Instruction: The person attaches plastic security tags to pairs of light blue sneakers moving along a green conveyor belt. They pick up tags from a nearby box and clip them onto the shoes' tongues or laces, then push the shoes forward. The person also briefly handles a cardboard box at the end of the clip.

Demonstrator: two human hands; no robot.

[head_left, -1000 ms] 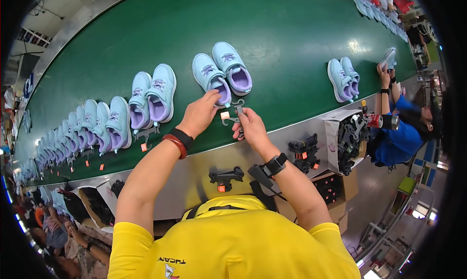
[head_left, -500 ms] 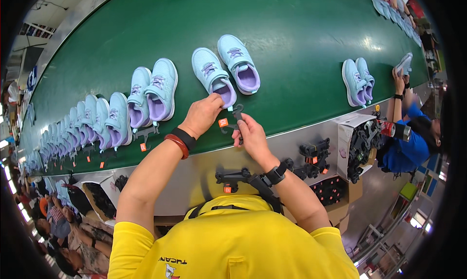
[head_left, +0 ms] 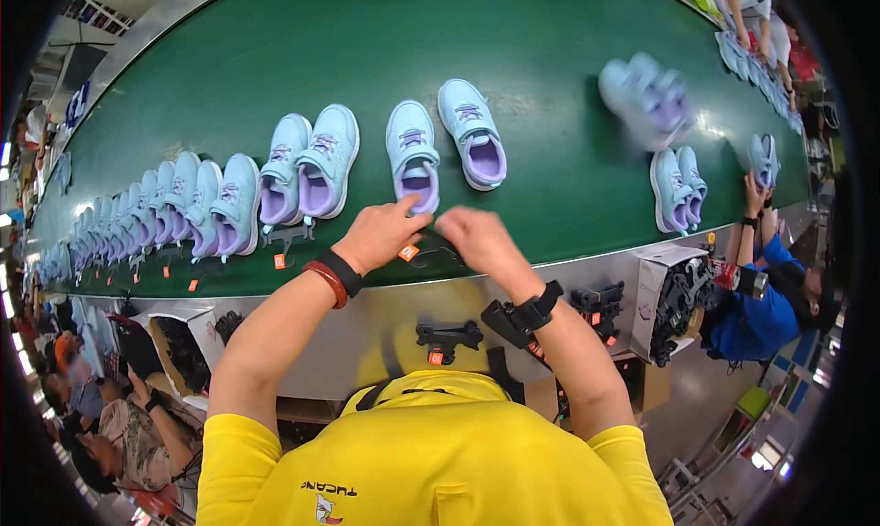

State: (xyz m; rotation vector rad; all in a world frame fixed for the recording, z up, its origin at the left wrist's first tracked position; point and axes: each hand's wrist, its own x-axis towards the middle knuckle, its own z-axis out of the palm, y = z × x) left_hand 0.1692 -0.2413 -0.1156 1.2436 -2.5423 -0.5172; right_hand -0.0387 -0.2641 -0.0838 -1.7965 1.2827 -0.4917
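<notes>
Light-blue fabric shoe with lilac lining (head_left: 410, 139): one, on the smooth green work surface (head_left: 559, 191), toe toward 12 o'clock. Left hand (head_left: 380, 238): at the shoe's 7 o'clock, thumb and fingers pinching its heel rim. Right hand (head_left: 478, 239): at 5 o'clock, fingers curled (motion-blurred; cannot tell whether they grip anything). Black plastic hanger (head_left: 442, 248) with orange tag (head_left: 408, 253): low between the hands. Matching light-blue shoe (head_left: 469, 123): at 2 o'clock, standing apart. Light-blue pair (head_left: 333, 150): at 9 o'clock.
</notes>
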